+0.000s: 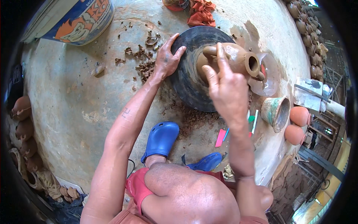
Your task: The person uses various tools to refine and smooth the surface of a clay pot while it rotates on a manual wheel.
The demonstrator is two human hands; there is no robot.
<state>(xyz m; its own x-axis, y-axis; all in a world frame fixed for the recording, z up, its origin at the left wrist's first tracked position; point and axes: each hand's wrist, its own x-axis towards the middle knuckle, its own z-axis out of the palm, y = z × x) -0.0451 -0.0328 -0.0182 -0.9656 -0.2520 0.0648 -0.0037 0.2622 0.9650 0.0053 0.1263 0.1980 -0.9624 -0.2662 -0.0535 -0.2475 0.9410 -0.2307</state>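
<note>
A wet brown clay jug (pixel 235 53) stands on a round black potter's wheel (pixel 186 89). Its round mouth faces right, and a curved clay handle (pixel 210 51) shows on its left side. A short clay piece (pixel 260 76) sticks out below the mouth. My left hand (pixel 168 59) lies at the wheel's left rim, thumb and fingers apart, holding nothing. Over the jug, my right hand (pixel 227 84) stretches its index finger onto the clay by the handle. The thumb points out apart from it, while the remaining fingers are curled and partly hidden.
Clay scraps (pixel 146 69) litter the floor left of the wheel. Beyond it lies a red cloth (pixel 201 13); a large bucket (pixel 85 26) stands far left. A clear bowl (pixel 270 84), a stained pot (pixel 274 112), small tools (pixel 220 137) and orange pots (pixel 294 134) sit on the right.
</note>
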